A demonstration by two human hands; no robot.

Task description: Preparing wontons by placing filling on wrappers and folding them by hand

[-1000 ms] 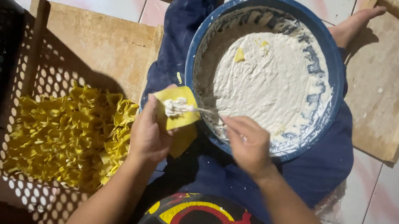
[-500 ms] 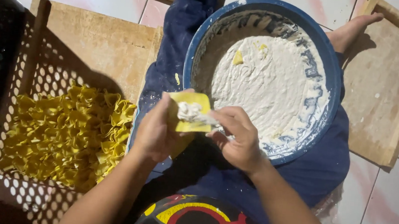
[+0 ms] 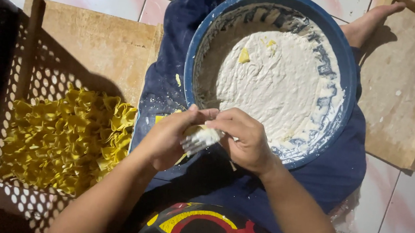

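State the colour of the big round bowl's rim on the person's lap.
Blue: the big round bowl shows best in the head view.

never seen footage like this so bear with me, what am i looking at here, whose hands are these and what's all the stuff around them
This is one picture from a camera worn on a person's head, looking down at their own lap and two bare hands. No machine is involved. The person sits on a tiled floor with a blue bowl of white paste on their lap. The left hand and right hand meet in front of the bowl, pinching a small yellow wrapper; a fork smeared with paste shows between them. On the left, a perforated tray holds a pile of folded yellow pieces. A wooden board lies on the right.
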